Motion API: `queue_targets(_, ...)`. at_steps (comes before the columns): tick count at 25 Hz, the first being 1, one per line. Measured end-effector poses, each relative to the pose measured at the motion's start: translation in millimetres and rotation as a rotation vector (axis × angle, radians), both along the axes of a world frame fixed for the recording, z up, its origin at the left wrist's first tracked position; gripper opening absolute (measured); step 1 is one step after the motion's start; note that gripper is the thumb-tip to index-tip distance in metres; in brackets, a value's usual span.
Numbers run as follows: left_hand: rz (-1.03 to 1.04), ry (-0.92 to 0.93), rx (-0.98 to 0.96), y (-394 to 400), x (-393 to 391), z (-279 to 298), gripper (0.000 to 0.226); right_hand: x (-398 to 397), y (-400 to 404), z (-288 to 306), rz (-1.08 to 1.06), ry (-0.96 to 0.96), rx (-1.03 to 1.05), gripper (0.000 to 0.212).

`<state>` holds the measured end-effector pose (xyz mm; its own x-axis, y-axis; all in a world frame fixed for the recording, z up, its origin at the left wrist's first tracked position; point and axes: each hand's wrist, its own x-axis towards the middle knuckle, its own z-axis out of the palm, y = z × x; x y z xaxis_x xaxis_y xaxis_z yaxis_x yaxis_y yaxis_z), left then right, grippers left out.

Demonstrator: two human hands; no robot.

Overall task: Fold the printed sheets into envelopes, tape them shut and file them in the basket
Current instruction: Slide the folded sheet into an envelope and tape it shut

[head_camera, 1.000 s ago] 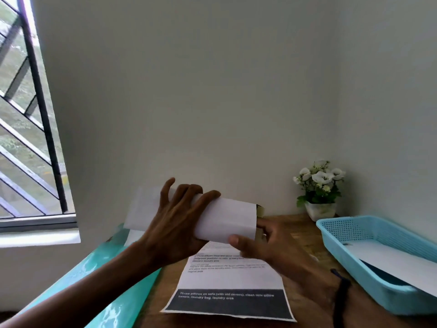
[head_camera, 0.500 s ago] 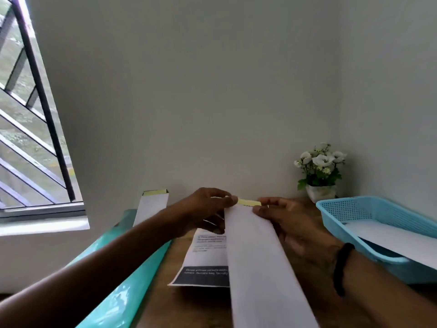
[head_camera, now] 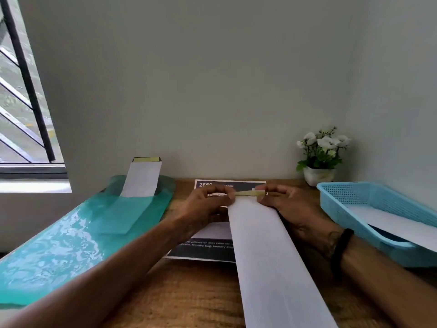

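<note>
my left hand (head_camera: 208, 204) and right hand (head_camera: 286, 204) each pinch one end of a yellowish tape strip (head_camera: 248, 193) at the far edge of the long white folded envelope (head_camera: 267, 252). thumb and forefinger of each hand are curled onto the strip; remaining fingers are loosely bent. the envelope runs from the strip back toward me, over the wooden table (head_camera: 189, 297), and passes out of the bottom of the view.

under the envelope and my left hand lies a printed sheet (head_camera: 205, 250) with dark bands at its near and far ends. compared with half a second ago, more of this sheet shows: its far dark header with white digits is now visible beyond my fingers, where earlier only the near part showed. the hands sit in the same pinch as then, but they and the envelope lie lower on the table; the view has tilted down. one second ago my left hand was spread flat over the envelope held crosswise; now it lies lengthwise.

left of the sheet, a green plastic folder (head_camera: 78, 235) holds another white envelope (head_camera: 142, 178), its taped end leaning against the wall. on the right, the blue basket (head_camera: 354, 200) holds a white envelope (head_camera: 397, 223), unchanged. a small potted plant with white flowers (head_camera: 321, 152) stands in the corner behind the basket. a black band (head_camera: 340, 249) is on my right wrist.
</note>
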<state>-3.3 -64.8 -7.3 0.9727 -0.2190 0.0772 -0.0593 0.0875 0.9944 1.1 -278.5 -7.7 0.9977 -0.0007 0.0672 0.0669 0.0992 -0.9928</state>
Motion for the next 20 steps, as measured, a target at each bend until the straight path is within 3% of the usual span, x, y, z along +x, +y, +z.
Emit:
queue_targets(4, 0.059, -0.118, 0.078, 1.9, -1.4, -2.6, 0.018, -2.4, 1.2, -0.5, 0.004, 0.034, 0.006, 0.02)
queue_targets(9, 0.139, -0.178, 0.094, -2.5, -3.0, -4.0, 0.017, -3.2, 5.1, 0.0, 0.103, 0.062, 0.041, 0.038)
queue_targets(12, 0.198, -0.19, 0.102, -4.3, -2.6, -6.7, 0.015, -6.2, 7.9, -2.0, 0.062, 0.065, -0.004, 0.033)
queue_targets(20, 0.177, -0.121, -0.078, -5.8, 4.0, -9.5, 0.015, -4.8, 10.0, 4.1, -0.045, 0.023, 0.072, 0.026)
